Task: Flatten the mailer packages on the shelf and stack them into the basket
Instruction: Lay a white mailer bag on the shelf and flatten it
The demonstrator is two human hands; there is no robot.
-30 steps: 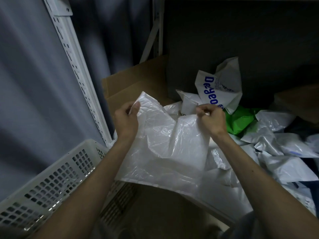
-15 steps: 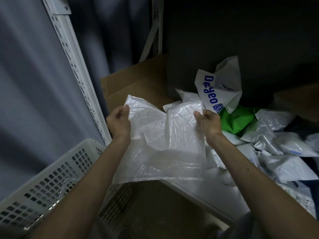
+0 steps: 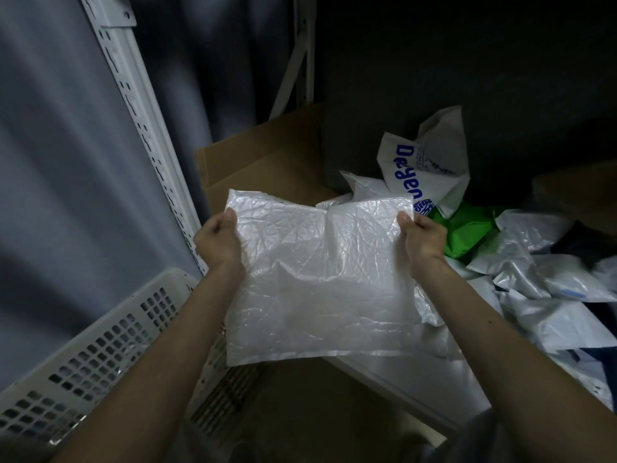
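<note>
Translucent white plastic mailer [image 3: 320,282], held spread between your two hands.

You hold it up in front of the shelf [image 3: 417,379], its broad face turned toward you and its surface covered in fine creases. Your left hand [image 3: 217,242] pinches the upper left edge with thumb on top and fingers curled behind. Your right hand [image 3: 424,238] grips the upper right edge the same way. The top edge runs side to side between your hands, with a small dip in the middle, and the bottom edge hangs free over the shelf's front lip. The sheet is close to square, so its long axis is hard to call; if anything, it lies across, hand to hand. The white basket [image 3: 83,355] sits below left, and crumpled mailers [image 3: 534,289] are heaped on the shelf to the right.
</note>
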